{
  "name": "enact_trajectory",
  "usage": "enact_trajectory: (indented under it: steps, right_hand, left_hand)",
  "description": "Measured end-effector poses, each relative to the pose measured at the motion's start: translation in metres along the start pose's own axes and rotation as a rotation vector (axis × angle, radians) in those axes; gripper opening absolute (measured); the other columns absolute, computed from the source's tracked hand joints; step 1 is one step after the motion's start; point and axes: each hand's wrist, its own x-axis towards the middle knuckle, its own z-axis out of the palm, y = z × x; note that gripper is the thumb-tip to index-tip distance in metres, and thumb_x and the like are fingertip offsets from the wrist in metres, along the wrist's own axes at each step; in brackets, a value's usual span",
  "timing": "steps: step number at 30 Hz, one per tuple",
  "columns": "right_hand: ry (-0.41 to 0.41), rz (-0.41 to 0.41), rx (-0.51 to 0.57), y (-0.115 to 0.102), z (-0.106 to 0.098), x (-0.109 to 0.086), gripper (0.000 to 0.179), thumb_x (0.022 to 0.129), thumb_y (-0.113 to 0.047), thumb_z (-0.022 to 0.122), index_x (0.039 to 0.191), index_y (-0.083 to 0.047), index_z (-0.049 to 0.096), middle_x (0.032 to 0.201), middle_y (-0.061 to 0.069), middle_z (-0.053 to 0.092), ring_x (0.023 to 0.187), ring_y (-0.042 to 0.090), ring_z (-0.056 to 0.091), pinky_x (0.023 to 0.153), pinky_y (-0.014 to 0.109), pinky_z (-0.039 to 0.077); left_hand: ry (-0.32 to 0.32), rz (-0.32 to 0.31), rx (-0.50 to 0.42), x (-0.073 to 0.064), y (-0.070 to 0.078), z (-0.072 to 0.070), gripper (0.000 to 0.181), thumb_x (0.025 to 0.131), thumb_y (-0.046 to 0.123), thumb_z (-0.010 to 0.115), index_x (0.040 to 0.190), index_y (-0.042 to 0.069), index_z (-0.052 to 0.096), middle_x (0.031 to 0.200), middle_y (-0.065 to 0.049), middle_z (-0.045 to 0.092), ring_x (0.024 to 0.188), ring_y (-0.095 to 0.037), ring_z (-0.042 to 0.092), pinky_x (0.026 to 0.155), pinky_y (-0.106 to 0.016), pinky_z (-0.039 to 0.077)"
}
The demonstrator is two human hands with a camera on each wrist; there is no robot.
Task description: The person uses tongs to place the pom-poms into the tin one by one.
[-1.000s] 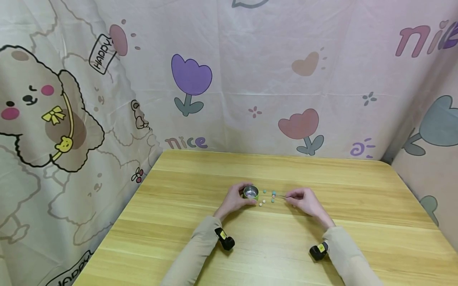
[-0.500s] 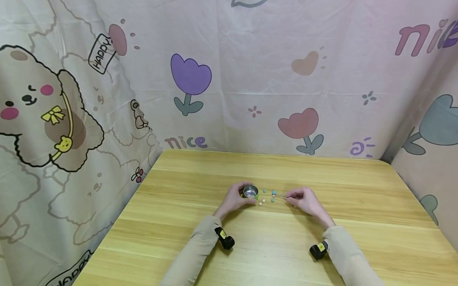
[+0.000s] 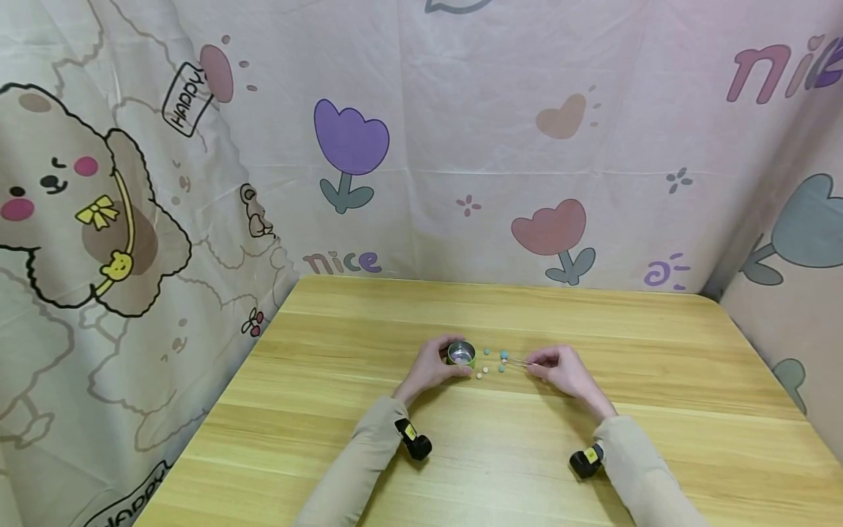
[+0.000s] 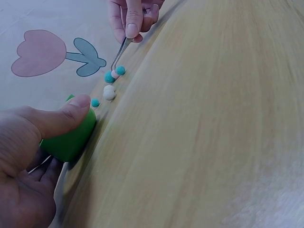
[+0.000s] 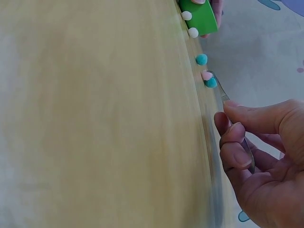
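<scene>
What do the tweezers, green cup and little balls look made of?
Tweezers: metal, likely steel, given the grey sheen.
Green cup: probably painted metal; its smooth green outside meets a shiny silvery inside.
Little balls: matte, perhaps foam or felt; too small to tell.

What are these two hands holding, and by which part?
The left hand grips the green container by its sides; the right hand pinches the tweezers near the middle. Whether the tweezers grip the pink ball cannot be told.
</scene>
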Motion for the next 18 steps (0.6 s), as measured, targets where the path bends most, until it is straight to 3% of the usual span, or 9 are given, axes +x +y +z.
enact_trajectory:
  steps: [5,10,14,18]
  right_hand:
    - [-0.002,0.013,0.001,0.000,0.000,0.000,0.017,0.089,-0.004,0.071,0.104,0.005,0.074,0.087,0.015,0.074,0.060,0.006,0.056,0.052,0.020,0.049]
    - [-0.003,0.019,0.001,-0.001,-0.001,0.000,0.018,0.090,-0.004,0.071,0.104,0.005,0.074,0.088,0.015,0.074,0.060,0.006,0.056,0.053,0.020,0.049]
    - [-0.009,0.016,0.014,-0.001,-0.001,0.000,0.018,0.090,-0.004,0.070,0.105,0.006,0.073,0.089,0.015,0.074,0.060,0.007,0.057,0.053,0.020,0.050]
    - [-0.018,0.019,0.028,0.000,-0.001,0.000,0.019,0.091,-0.005,0.070,0.106,0.007,0.073,0.087,0.015,0.074,0.060,0.007,0.057,0.053,0.021,0.050]
  left_hand:
    - [-0.022,0.005,-0.014,-0.009,0.025,-0.006,0.058,0.077,-0.007,0.081,0.129,-0.014,0.055,0.126,-0.035,0.061,0.117,-0.050,0.062,0.105,-0.058,0.050]
    - [-0.016,0.030,0.004,-0.016,0.038,-0.009,0.056,0.077,-0.008,0.080,0.127,-0.014,0.056,0.124,-0.034,0.063,0.114,-0.048,0.064,0.102,-0.054,0.054]
    - [-0.020,0.013,-0.009,-0.013,0.033,-0.008,0.058,0.077,-0.007,0.080,0.129,-0.014,0.055,0.126,-0.035,0.062,0.117,-0.049,0.062,0.105,-0.056,0.051]
    - [-0.013,0.004,-0.003,-0.004,0.012,-0.003,0.060,0.077,-0.006,0.081,0.131,-0.013,0.055,0.128,-0.034,0.061,0.118,-0.050,0.061,0.106,-0.057,0.050]
